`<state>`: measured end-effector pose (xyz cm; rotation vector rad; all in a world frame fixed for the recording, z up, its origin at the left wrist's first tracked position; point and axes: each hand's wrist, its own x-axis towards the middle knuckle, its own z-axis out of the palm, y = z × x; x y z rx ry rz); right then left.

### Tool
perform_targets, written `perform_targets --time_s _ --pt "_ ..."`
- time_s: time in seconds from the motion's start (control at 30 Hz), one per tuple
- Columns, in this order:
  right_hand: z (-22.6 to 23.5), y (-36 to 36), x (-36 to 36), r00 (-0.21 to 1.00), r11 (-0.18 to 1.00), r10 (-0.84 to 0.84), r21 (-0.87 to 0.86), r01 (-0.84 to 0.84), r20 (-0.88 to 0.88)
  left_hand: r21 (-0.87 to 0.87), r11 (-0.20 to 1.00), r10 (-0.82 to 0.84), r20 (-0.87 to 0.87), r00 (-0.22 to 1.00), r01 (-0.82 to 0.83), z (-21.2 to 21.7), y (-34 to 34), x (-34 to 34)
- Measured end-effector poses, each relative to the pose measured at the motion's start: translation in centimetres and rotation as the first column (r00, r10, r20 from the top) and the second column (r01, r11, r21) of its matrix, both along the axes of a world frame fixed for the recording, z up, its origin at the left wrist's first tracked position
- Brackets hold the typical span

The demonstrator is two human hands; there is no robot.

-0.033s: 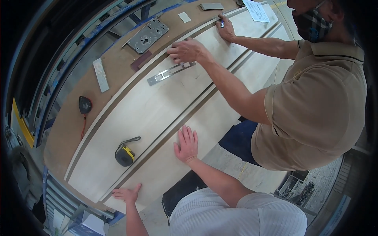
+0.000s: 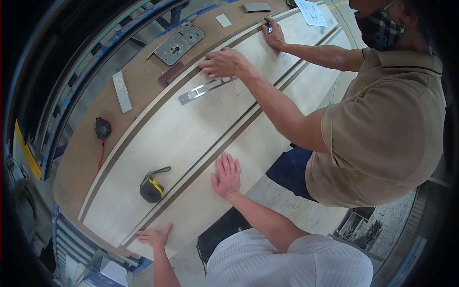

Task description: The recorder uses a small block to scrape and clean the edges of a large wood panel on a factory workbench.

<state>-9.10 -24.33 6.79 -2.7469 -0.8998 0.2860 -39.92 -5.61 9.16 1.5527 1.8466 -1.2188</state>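
Note:
My left hand lies at the left end of the near pale wooden panel, thumb and fingers apart, holding nothing. Flat on the same panel further right rests my right hand, fingers stretched out near the gap beside the far panel. A black and yellow tape measure with a wrist strap sits on the far panel between my hands. Beyond it lies a slotted metal strike plate, next to a co-worker's hand at the panel's far edge. The co-worker's other hand holds a pen.
A co-worker in a brown shirt leans in from the right. On the brown board lie a metal lock plate, a black tool with a red cord and a pale strip. A paper sheet rests at the far end.
The co-worker's nearer hand has shifted slightly left along the panel's far edge. My hands have stayed in place.

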Motion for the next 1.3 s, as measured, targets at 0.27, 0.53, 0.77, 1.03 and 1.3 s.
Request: perform_targets --time_s 0.27,0.53,0.77,1.03,1.3 --pt "-0.2 -0.4 -0.1 1.000 1.000 -0.003 -0.010 0.003 -0.007 -0.015 0.997 0.075 0.003 0.997 -0.075 0.4 -0.1 0.9" --pt "0.2 -0.3 0.0 1.000 1.000 0.005 0.007 -0.005 -0.018 0.005 0.996 0.091 0.012 0.996 -0.091 0.4 -0.1 0.8" --pt "0.3 -0.3 0.0 1.000 1.000 0.001 -0.010 -0.001 -0.014 -0.002 0.995 0.101 0.015 0.995 -0.101 0.5 0.0 1.1" --pt "0.8 0.1 0.0 1.000 1.000 0.007 -0.020 -0.007 -0.017 0.074 0.996 0.051 -0.055 0.997 -0.047 -1.8 -0.7 -1.7" --pt "2.8 2.6 1.5 0.998 0.979 0.034 0.201 -0.022 -0.053 0.025 0.996 0.090 -0.058 0.994 -0.088 -0.1 0.0 -0.3"
